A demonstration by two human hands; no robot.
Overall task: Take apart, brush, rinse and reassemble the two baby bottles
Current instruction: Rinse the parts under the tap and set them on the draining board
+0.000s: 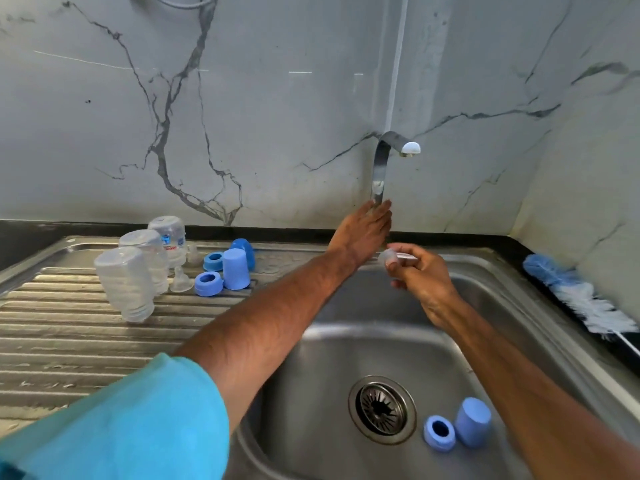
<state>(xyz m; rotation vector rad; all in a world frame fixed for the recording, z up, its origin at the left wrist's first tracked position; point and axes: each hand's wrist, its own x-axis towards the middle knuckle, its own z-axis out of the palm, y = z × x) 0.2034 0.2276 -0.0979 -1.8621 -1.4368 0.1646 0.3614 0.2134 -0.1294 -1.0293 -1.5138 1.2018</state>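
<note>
My left hand (363, 233) reaches to the base of the tap (381, 168), its fingers against the lower stem. My right hand (419, 271) holds a small clear bottle part (393, 256) over the sink (346, 306); I cannot tell which part it is. No water runs from the spout. Three clear bottles (126, 284) stand upside down on the ribbed drainboard (86, 341). Beside them are clear teats (180, 279), blue rings (208, 283) and blue caps (236, 269). In the sink basin, near the drain, lie a blue ring (439, 433) and a blue cap (472, 422).
A blue and white bottle brush (575, 296) lies on the dark counter to the right of the sink. The drain strainer (382, 409) sits in the basin floor. A marble wall stands behind and to the right.
</note>
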